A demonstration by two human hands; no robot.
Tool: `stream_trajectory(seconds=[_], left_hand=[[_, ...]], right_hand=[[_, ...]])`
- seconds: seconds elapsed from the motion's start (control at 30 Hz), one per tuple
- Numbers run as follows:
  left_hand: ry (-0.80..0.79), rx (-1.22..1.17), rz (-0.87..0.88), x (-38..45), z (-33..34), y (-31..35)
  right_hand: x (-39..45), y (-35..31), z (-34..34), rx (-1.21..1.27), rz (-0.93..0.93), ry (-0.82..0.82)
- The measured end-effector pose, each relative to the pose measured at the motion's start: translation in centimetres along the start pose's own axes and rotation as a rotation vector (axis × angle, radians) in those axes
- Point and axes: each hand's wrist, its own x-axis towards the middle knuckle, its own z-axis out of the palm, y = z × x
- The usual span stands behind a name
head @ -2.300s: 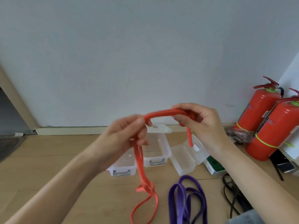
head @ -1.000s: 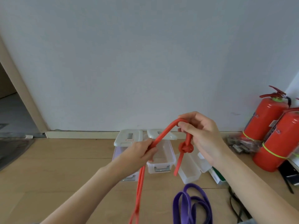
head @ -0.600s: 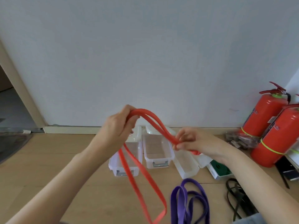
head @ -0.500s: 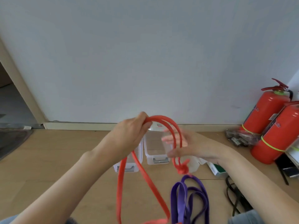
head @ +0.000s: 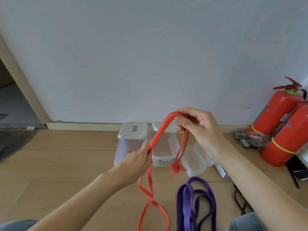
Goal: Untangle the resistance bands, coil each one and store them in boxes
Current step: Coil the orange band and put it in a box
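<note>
The red band (head: 160, 130) was held up above the floor between both hands, its strands bunched together and arched from one hand to the other. The right hand (head: 198, 129) had fingers and thumb curled round the top of the arch; from it two strands dropped to a knot (head: 177, 167) hanging free. The left hand (head: 138, 160), lower, pinched the bunched strands in closed fingertips; below it the band trailed in a twisted loop onto the wooden floor (head: 66, 164). A purple band (head: 196, 205) lay in loose loops on the floor just right of that loop. Behind the hands, three clear boxes stood open near the wall: the left box (head: 128, 144), the middle box (head: 164, 147), partly crossed by the red strands, and a smaller box (head: 195, 159). Two red fire extinguishers (head: 280, 114) stood at the far right, a black cord (head: 240, 202) on the floor beside the right forearm.
</note>
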Motion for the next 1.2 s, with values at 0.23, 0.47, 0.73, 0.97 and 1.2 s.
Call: stream_trajectory(seconds=[0.23, 0.47, 0.73, 0.97, 1.2], left_hand=[[0.293, -0.571, 0.391, -0.2, -9.6, 4.9], [-0.039, 0.107, 0.372, -0.4, -5.7, 4.8], [-0.048, 0.111, 0.266, 0.3, -1.7, -0.5], [-0.061, -0.076, 0.106, 0.0, -2.5, -2.2], [-0.155, -0.78, 0.352, -2.7, -10.9, 2.9]], right_hand=[[0.4, -0.5, -3.3, -0.117, 0.084, -0.109], [-0.2, 0.9, 0.2, -0.23, 0.285, -0.563], [-0.1, -0.1, 1.0, -0.016, 0.226, -0.398], [0.1, 0.4, -0.4, 0.393, 0.196, -0.167], [-0.5, 2.0, -2.2, -0.376, 0.455, -0.726]])
